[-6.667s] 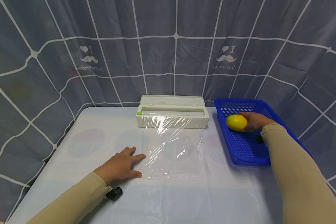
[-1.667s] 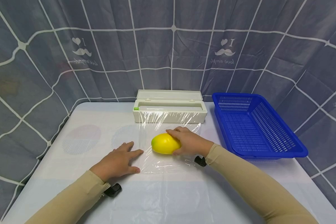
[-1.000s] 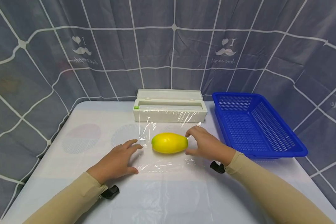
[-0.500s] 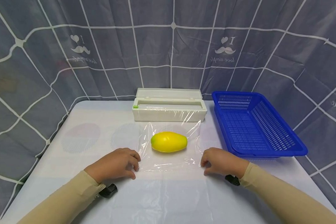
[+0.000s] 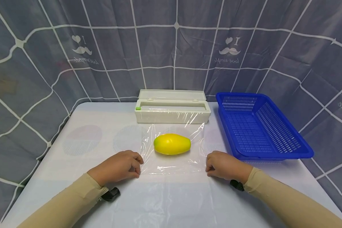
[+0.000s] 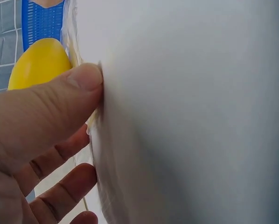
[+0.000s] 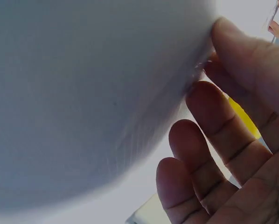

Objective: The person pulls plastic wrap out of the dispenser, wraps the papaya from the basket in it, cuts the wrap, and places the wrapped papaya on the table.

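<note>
A yellow papaya-shaped fruit, greenish at its left end, lies on its side on a clear sheet of cling film. The film runs forward over the front of a white cling film box whose lid stands raised. At the film's near left corner my left hand pinches the edge between thumb and fingers. My right hand does likewise at the near right corner; its pinch is partly hidden in the head view. The left wrist view shows the thumb pressed at the film's edge.
A blue plastic basket stands right of the box, nothing inside it. A pale patterned cloth covers the table. Behind and at the sides hangs a grey checked curtain.
The right hand took the fruit from the basket, set it on the film and let go. It then drew back to the near right corner, and both hands closed on the film's edge.
</note>
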### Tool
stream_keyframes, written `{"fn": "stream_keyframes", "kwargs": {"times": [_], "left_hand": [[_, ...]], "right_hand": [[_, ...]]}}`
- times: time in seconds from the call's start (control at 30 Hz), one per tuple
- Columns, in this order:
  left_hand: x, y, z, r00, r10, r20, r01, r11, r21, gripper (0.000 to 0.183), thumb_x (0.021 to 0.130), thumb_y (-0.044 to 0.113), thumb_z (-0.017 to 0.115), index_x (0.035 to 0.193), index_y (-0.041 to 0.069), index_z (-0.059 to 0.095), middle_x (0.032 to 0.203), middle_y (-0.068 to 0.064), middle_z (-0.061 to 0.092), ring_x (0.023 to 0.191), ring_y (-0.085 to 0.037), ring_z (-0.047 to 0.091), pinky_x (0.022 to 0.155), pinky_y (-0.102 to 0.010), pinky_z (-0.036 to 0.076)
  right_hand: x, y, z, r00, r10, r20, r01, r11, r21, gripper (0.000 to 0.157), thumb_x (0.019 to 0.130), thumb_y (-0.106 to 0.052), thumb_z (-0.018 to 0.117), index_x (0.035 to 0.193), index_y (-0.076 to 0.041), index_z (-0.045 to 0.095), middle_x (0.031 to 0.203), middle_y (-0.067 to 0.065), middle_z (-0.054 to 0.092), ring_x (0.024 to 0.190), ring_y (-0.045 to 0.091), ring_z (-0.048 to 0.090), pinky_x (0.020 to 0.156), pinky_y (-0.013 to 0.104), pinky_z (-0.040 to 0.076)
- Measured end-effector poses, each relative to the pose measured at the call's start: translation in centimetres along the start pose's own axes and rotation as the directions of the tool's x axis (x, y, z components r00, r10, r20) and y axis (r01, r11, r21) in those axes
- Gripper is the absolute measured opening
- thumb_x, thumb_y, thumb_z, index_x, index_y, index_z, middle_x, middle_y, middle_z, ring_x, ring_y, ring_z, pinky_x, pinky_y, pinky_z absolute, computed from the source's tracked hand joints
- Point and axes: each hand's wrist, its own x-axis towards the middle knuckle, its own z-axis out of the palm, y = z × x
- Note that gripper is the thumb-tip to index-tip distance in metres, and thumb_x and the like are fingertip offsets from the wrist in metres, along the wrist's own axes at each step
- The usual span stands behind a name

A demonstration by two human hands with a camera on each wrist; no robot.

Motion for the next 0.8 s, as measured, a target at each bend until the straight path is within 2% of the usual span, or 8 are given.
{"fn": "stream_keyframes", "kwargs": {"times": [0.23, 0.5, 0.8], "left_hand": [[-0.01, 0.02, 0.12, 1.0, 0.002, -0.012, -0.002, 1.0, -0.004, 0.015, 0.088, 0.019, 0.086, 0.083, 0.03, 0.078, 0.114, 0.008, 0.072, 0.109, -0.019, 0.065, 0.1, -0.042, 0.055], [-0.03, 0.14, 0.1, 1.0, -0.022, 0.001, 0.022, 1.0, -0.015, 0.013, 0.086, 0.022, 0.088, 0.087, 0.029, 0.077, 0.115, 0.01, 0.071, 0.11, -0.018, 0.064, 0.1, -0.04, 0.055], [0.09, 0.22, 0.1, 1.0, 0.01, -0.03, -0.008, 0.999, 0.047, 0.017, 0.088, 0.014, 0.084, 0.083, 0.028, 0.078, 0.11, 0.011, 0.073, 0.106, -0.017, 0.068, 0.1, -0.042, 0.056]], "right_hand": [[0.24, 0.25, 0.52, 1.0, -0.003, -0.03, 0.003, 1.0, 0.01, 0.017, 0.088, -0.011, 0.083, 0.077, -0.02, 0.075, 0.075, -0.016, 0.06, 0.075, 0.002, 0.051, 0.073, 0.027, 0.052], [0.1, 0.5, 0.74, 0.999, 0.046, -0.023, -0.045, 0.999, 0.02, 0.016, 0.092, -0.01, 0.078, 0.08, -0.02, 0.074, 0.077, -0.015, 0.062, 0.075, 0.003, 0.053, 0.077, 0.03, 0.055], [-0.3, 0.12, 0.12, 0.998, 0.05, -0.037, -0.049, 0.998, 0.043, 0.015, 0.094, -0.009, 0.074, 0.082, -0.018, 0.073, 0.079, -0.013, 0.064, 0.076, 0.004, 0.057, 0.078, 0.032, 0.057]]}}
